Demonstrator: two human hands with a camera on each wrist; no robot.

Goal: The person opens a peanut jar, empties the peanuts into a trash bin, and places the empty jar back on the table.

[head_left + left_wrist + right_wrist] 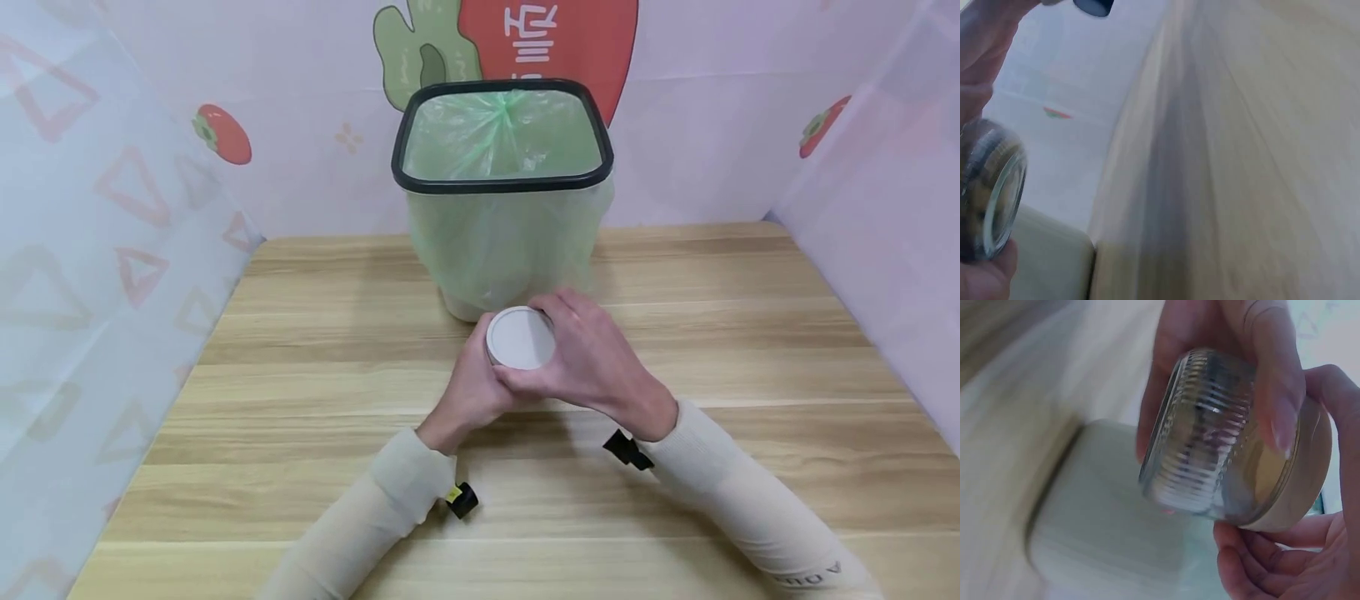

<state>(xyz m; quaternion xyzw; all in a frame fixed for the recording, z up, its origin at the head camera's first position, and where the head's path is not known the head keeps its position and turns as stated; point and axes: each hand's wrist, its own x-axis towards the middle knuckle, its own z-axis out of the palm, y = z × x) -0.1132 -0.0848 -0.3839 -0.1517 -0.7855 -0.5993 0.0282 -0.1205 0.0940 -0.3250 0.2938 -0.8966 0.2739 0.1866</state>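
Note:
Both hands meet around a glass jar [1197, 437] held above the table, in front of the bin. It has ribbed clear sides, dark and brownish contents, and a pale lid [521, 337] that faces up toward the head camera. My left hand [477, 379] grips the glass body from the left. My right hand [592, 354] curls over the lid end, its thumb on the near side and its fingers on the far side. In the left wrist view the jar's glass base [1004, 206] shows at the left edge, blurred.
A whitish bin [510, 242] with a black rim [502, 185] and a pale green liner bag [502, 133] stands behind the hands. The wooden table [322, 375] is bounded by printed cloth walls [300, 167] at the back and sides. Small black cameras [462, 500] sit at both wrists.

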